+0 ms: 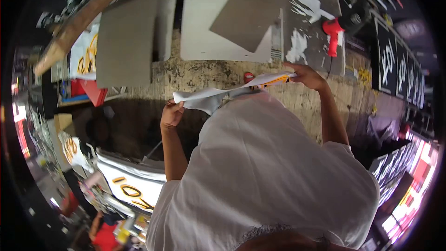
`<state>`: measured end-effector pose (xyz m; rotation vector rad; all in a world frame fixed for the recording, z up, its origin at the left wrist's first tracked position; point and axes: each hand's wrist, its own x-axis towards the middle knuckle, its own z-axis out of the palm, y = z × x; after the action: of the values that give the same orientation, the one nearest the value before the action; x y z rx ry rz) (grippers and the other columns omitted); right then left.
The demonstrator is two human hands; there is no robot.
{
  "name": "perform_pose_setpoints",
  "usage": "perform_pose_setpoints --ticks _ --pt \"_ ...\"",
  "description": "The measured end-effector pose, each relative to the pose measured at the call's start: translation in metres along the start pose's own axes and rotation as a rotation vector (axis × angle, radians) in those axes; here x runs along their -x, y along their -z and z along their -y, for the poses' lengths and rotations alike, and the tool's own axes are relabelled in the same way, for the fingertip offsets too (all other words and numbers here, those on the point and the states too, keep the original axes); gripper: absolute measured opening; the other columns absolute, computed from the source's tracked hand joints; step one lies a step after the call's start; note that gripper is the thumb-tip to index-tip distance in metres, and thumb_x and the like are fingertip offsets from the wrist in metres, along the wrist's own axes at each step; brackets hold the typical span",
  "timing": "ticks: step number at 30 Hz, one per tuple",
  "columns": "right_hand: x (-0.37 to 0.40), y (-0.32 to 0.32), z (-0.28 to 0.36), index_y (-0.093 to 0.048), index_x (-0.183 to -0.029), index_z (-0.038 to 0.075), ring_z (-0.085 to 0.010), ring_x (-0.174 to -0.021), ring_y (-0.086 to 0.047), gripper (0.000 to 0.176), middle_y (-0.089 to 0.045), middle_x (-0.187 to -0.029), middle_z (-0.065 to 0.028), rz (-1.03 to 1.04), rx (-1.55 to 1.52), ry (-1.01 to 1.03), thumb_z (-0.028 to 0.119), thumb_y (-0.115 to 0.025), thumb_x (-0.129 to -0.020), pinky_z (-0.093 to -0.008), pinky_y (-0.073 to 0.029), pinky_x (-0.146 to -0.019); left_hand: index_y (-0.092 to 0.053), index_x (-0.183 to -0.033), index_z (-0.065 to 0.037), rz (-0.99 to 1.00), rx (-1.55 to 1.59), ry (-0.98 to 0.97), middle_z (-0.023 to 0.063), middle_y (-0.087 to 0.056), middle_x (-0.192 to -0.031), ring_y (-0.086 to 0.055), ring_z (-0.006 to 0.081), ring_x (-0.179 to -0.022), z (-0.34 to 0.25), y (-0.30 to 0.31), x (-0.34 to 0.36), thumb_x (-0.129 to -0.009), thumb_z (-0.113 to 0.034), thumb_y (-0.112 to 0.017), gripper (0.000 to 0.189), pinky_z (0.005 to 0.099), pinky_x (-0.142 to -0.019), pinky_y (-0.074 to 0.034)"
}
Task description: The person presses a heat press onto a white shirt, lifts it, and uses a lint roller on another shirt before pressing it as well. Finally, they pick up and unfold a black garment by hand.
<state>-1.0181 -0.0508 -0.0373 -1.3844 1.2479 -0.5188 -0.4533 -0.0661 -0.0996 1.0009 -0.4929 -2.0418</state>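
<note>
A white cloth (200, 95) with a patch of orange and black print hangs stretched between my two hands, in front of my white shirt. My left hand (172, 113) pinches its left end. The far right end, next to the orange print, is gripped by my right hand (305, 76). The cloth is seen almost edge-on, so most of its face is hidden. Just behind it, a small red object (249, 77) sits on the worn wooden table (190, 74).
Flat grey and white boards (125, 42) lie along the table's far side, with a loose grey board (251, 11) on top. A red heat gun (331, 32) rests at right. White pieces with orange lettering (132, 188) are at lower left. Another person in red (106, 237) is behind.
</note>
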Motion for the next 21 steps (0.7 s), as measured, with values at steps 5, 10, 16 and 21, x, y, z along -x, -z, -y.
perform_pose_setpoints --ticks 5,10,16,21 --pt "0.047 0.046 -0.052 -0.063 -0.119 0.002 -0.0128 -0.082 -0.063 0.042 -0.07 -0.091 -0.0076 -0.178 0.049 -0.35 0.009 -0.073 -0.079 -0.0291 -0.049 -0.07 -0.068 -0.109 -0.002 -0.032 -0.165 0.064 0.0074 -0.07 -0.105 -0.066 0.0206 -0.098 0.012 -0.057 -0.073 -0.083 -0.009 -0.074 0.028 0.0352 -0.092 -0.048" --pt "0.063 0.067 -0.083 -0.065 -0.099 -0.001 -0.0135 -0.076 -0.06 0.034 -0.066 -0.083 -0.0087 -0.29 0.13 -0.382 0.018 -0.079 -0.074 -0.0296 -0.047 -0.068 -0.065 -0.107 -0.005 0.007 -0.268 0.174 0.0015 -0.068 -0.097 -0.064 0.0138 -0.089 0.01 -0.082 -0.101 -0.087 -0.011 -0.07 0.022 0.0299 -0.081 -0.05" --pt "0.063 0.125 -0.031 -0.06 -0.108 0.002 -0.0114 -0.081 -0.056 0.035 -0.061 -0.088 -0.0011 -0.258 -0.303 -0.285 0.012 -0.076 -0.079 -0.0278 -0.045 -0.072 -0.068 -0.102 -0.006 -0.02 -0.408 -0.082 0.0025 -0.069 -0.094 -0.066 0.0182 -0.084 -0.066 -0.131 -0.111 -0.082 0.001 -0.07 0.021 0.0334 -0.078 -0.054" --pt "-0.032 0.181 -0.029 -0.062 -0.112 0.001 -0.0145 -0.093 -0.063 0.032 -0.067 -0.097 -0.003 -0.513 -0.661 -0.016 0.012 -0.071 -0.084 -0.0259 -0.048 -0.082 -0.065 -0.11 0.001 0.011 -0.701 -0.233 0.008 -0.07 -0.101 -0.066 0.0179 -0.091 -0.15 -0.197 -0.253 -0.085 -0.011 -0.072 0.029 0.0308 -0.083 -0.051"
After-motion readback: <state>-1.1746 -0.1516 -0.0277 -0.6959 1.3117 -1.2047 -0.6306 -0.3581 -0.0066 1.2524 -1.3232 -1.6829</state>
